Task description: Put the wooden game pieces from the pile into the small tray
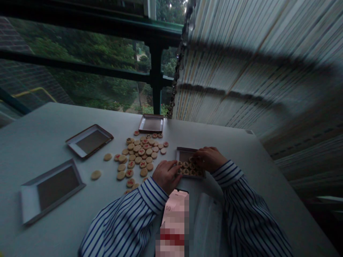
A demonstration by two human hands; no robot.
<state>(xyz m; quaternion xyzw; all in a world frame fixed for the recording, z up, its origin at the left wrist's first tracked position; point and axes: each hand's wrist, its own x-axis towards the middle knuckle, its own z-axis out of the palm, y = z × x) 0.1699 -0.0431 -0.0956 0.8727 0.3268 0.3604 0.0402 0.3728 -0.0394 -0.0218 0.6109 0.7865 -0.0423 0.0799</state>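
A small shallow box [184,148] on the white table holds rows of round wooden Chinese chess pieces [185,171] with dark characters. My left hand [166,174] is at the box's left end, fingers closed on its edge and fingertips close to the nearest pieces. From the right, my right hand [210,159] reaches over the box, its fingertips pinched at a piece [191,159] in the back row; the fingers partly cover it. Left of the box lies a loose heap of pieces [138,160], some showing red characters, others blank side up.
Three more shallow trays, a near-left one [77,171], a brown-edged one [104,131] and a far one [151,131], lie on the table [53,125]. A phone [175,214] and a clear plastic sheet or bag [207,221] are between my forearms. Window and blinds stand behind.
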